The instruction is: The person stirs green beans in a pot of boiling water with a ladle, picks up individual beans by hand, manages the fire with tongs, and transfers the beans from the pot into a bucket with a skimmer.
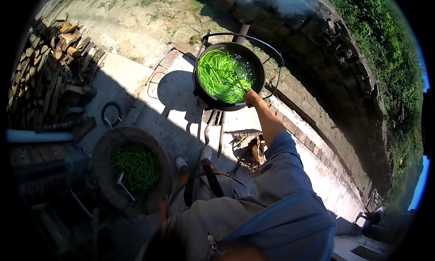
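A deep black metal pot (261, 74) with a raised bail handle (282, 62) stands before me over a stove. Long, thin green vegetables (217, 72) lie in it, with bubbling or glinting water at the right. My right hand (250, 98) is closed at the pot's near rim, around what looks like a thin dark utensil reaching into the greens; my fingers hide its grip. Down by my leg hangs my left hand (163, 205), partly in shadow, beside a wide round brown container (102, 166). More long green vegetables (137, 167) fill that container, and a pale narrow object (125, 187) rests over them.
Firewood (51, 67) is stacked at the left, near a dark ring (111, 114) on the concrete. Sticks (221, 133) poke out below the pot, beside a woven basket (248, 142) holding wood. A stovepipe (242, 31) and smoke stand behind, before a stone wall (326, 53).
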A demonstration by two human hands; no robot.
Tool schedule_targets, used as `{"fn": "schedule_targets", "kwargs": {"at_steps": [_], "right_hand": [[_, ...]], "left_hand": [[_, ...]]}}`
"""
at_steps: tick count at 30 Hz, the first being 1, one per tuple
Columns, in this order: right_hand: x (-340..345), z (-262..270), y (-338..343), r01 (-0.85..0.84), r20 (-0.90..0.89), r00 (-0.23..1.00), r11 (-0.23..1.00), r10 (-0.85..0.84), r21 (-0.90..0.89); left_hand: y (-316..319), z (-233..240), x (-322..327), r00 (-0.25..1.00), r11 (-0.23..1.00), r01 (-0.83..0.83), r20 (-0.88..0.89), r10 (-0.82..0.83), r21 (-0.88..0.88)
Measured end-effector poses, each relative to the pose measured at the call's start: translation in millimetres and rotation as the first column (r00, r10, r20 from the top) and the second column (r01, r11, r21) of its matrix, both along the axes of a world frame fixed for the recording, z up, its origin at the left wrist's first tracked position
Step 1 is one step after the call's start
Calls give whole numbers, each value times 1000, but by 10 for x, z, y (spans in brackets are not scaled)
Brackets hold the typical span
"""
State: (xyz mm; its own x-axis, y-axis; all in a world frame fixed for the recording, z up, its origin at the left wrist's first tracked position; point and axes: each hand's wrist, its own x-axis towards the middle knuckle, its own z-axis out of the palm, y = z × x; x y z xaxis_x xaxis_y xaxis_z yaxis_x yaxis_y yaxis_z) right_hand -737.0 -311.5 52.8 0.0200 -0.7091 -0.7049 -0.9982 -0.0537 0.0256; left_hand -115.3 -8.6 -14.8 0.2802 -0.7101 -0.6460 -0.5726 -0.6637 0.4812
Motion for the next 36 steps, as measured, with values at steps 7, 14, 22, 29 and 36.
{"fn": "schedule_targets", "kwargs": {"at_steps": [7, 14, 22, 29, 36], "right_hand": [[741, 864, 775, 825, 422, 560, 526, -713, -206], [905, 1228, 1187, 479, 166, 856, 629, -490, -612], [644, 1657, 939, 698, 429, 715, 605, -553, -384], [866, 1164, 305, 651, 230, 757, 735, -611, -189], [941, 850, -196, 592, 114, 805, 782, -582, -195]], "left_hand": [[-653, -105, -60, 989, 986, 144, -27, -147, -87], [-716, -45, 142, 989, 997, 80, -125, -79, 8], [-545, -64, 415, 984, 982, 157, -97, -147, 106], [-461, 219, 45, 954, 966, 260, 156, -257, 1], [117, -449, 318, 996, 983, -9, -87, -7, -184]]}}
